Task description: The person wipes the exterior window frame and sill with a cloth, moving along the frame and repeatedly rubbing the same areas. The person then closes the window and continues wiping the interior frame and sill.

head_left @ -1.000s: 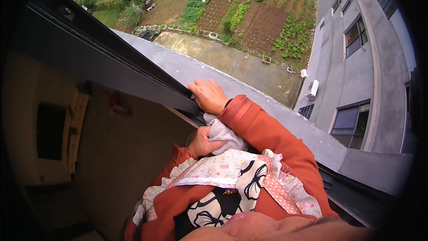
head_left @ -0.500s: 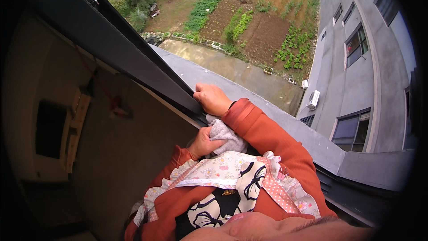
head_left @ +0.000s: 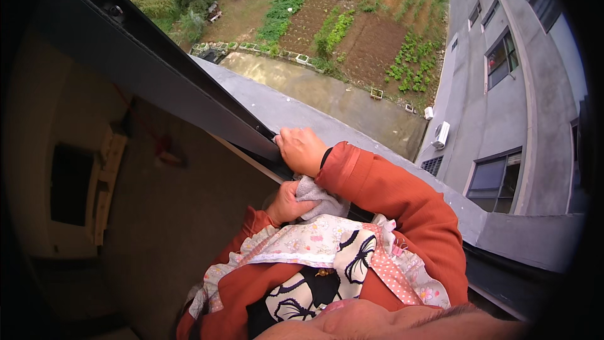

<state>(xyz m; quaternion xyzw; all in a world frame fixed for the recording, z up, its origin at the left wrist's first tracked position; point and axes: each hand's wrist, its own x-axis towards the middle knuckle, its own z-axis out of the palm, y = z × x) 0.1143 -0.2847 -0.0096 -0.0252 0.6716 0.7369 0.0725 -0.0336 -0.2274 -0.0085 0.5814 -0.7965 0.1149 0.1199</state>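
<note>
A wrinkled light-grey cloth (head_left: 322, 199) is bunched in my left hand (head_left: 291, 203), whose fingers are closed on it close to my chest. Part of the cloth is hidden under my right sleeve. Just beyond it, my right hand (head_left: 302, 150) is closed at the end of a long dark window frame (head_left: 182, 91), its fingertips curled at the edge. The frame runs from the upper left down to my hands. What the fingers do on the frame's far side is hidden.
A grey outer ledge (head_left: 302, 113) lies past the frame, with a drop to a paved yard (head_left: 327, 97) and garden plots (head_left: 365, 50). A grey building wall (head_left: 478, 119) rises on the right. Left is a dim room with a wooden stand (head_left: 107, 182).
My right hand has shifted slightly toward me along with its sleeve. The dark frame's outer edge has moved a little to the left. My left hand keeps hold of the cloth.
</note>
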